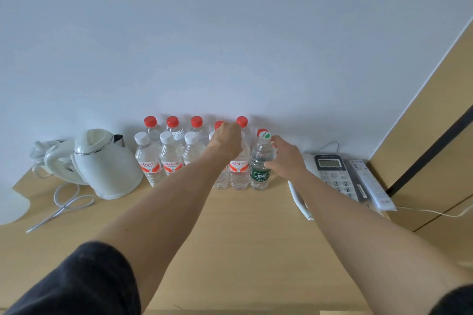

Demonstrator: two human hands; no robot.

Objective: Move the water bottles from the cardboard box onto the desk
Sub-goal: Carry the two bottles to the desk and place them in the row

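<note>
Clear plastic water bottles [171,155] stood upright in two rows against the matte white wall [230,33], on the smooth pale wood-grain desk [243,233]. Back row carried red ribbed caps; front row carried white caps and orange-red labels. The cardboard box was out of view.

Left hand [226,142] reached over the top of a white-capped, orange-labelled bottle [239,174] in the front row, fingers curled down round its neck and cap; the cap itself was hidden under the hand.

Right hand [284,158] held a green-labelled bottle [260,169] at the right end of the front row, thumb and fingers wrapped round its cylindrical body; base appeared to be on the desk. Its cap was white with a green patch.

A glossy white electric kettle [107,163] with a chrome rim stood left of the bottles, its white cord [64,204] looped on the desk. A white desk telephone [332,174] and a slim white remote [368,184] lay to the right.
</note>
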